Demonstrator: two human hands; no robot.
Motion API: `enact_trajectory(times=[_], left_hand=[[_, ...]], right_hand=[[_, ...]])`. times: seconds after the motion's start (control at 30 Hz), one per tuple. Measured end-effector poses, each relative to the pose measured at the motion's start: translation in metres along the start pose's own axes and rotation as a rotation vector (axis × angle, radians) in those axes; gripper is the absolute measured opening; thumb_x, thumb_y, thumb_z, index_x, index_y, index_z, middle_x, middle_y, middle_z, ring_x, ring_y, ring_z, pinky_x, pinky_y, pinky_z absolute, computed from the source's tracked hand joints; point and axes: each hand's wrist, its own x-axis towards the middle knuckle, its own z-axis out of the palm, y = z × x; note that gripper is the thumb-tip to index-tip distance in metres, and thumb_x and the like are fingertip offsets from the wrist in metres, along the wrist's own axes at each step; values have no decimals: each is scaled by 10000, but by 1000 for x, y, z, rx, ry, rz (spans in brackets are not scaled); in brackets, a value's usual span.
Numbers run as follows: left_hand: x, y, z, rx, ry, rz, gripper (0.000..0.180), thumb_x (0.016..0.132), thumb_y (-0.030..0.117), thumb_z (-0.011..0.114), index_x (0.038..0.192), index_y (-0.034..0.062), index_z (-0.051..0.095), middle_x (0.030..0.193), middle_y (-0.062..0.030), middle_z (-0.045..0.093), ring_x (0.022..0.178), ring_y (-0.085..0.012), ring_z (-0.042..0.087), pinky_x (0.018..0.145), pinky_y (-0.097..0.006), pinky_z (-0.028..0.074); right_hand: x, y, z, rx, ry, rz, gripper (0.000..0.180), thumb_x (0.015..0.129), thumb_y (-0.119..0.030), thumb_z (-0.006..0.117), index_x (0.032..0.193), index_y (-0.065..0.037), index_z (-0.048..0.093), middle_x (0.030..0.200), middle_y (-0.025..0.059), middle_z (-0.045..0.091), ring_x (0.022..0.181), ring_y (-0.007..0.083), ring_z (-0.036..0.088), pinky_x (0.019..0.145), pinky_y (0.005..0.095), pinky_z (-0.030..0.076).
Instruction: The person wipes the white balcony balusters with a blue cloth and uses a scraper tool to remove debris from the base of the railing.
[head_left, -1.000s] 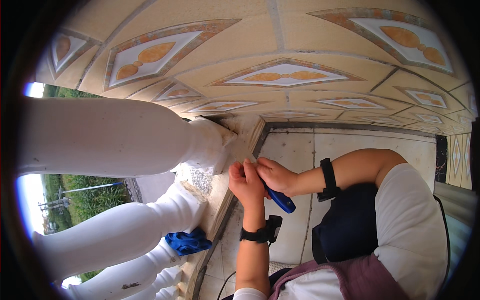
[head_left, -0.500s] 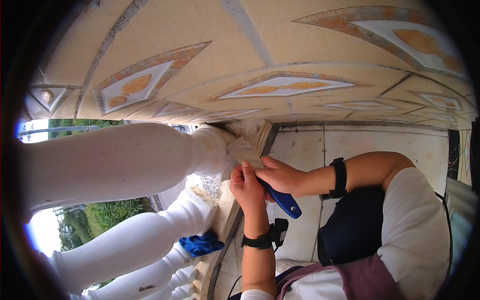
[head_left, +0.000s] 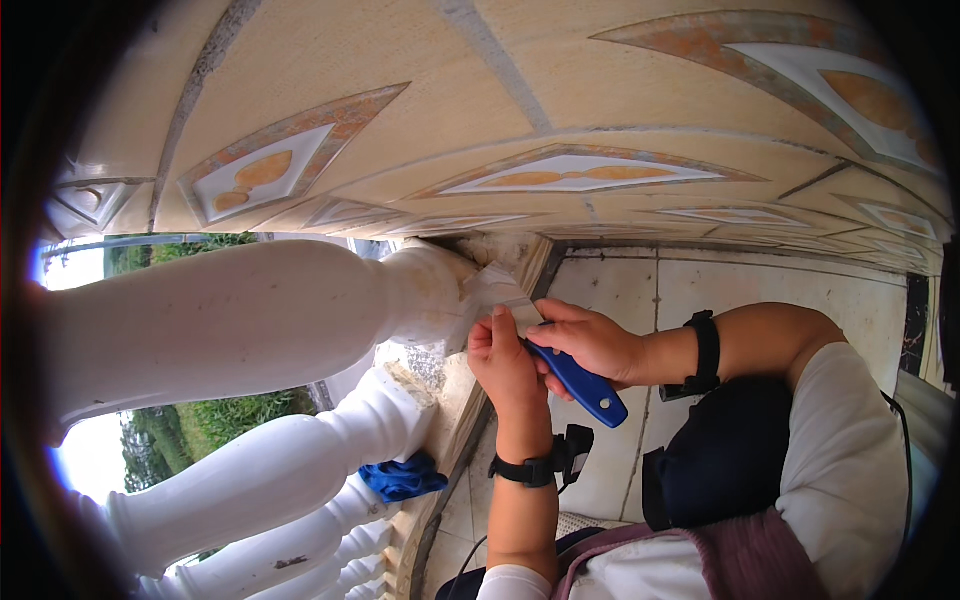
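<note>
A putty knife with a blue handle (head_left: 592,393) is between my hands, beside the foot of the nearest white baluster (head_left: 425,290). My right hand (head_left: 597,345) is closed around the handle's upper part, leaving the rounded end sticking out below. Its wide, pale, shiny blade (head_left: 492,288) points toward the stone base (head_left: 522,252) in the corner. My left hand (head_left: 507,362) is closed, its thumb and curled fingers pinching the near side of the blade. Whether the blade's tip touches the baluster or the base, I cannot tell.
A crumpled blue cloth (head_left: 403,478) lies on the railing base between balusters. A tiled wall (head_left: 400,60) with diamond patterns rises ahead, and pale floor tiles (head_left: 610,290) stretch to the right. Black bands with small devices circle both wrists. Greenery shows between the balusters.
Both hands have shifted slightly right with the putty knife. The handle's end has swung a little right and up, and the blade now catches more light.
</note>
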Motion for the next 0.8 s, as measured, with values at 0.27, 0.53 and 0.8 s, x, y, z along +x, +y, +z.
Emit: enact_trajectory(times=[0.27,0.53,0.8], left_hand=[[9,4,-3,-40,7,-9,277,888,210,544,659,79,458,527,-20,511,314,-64,370,296,-201,271],[15,9,8,-95,23,-80,272,899,219,521,668,84,471,520,-4,499,335,-66,385,319,-205,284],[12,2,4,-110,22,-66,269,886,198,540,663,64,471,548,-22,519,352,-64,399,319,-202,300]], right_hand=[[5,2,4,37,30,17,189,903,-261,465,847,-110,366,704,83,510,469,167,529,403,289,447],[9,-10,8,21,114,24,205,896,-263,485,859,-78,403,685,75,519,470,163,519,399,294,427],[6,-18,-2,60,22,119,181,906,-242,460,881,-68,419,687,72,521,472,158,523,394,294,427]])
